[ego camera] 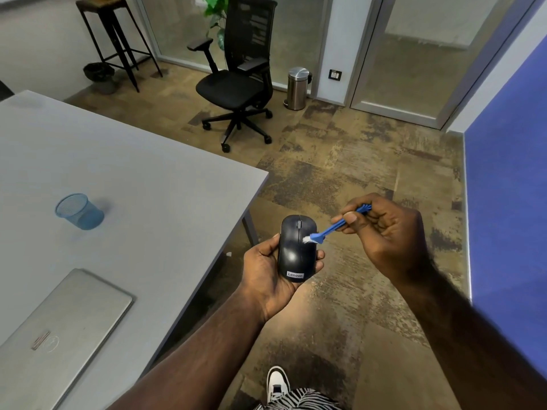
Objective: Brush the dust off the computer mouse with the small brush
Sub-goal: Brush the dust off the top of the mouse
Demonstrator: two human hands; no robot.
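While the left hand [268, 272] cradles the mouse [297, 248] at lower centre of frame, grip curled round its sides, the right hand [384, 232] pinches the small brush [334, 227], bristles on the shell. Mouse looks light, rigid, smooth, likely slippery; hold by the sides.

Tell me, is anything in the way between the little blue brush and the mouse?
No, nothing visible is. The right hand holds the small brush, and its white bristles already touch the top of the mouse, which the left hand cradles from below, away from the table.
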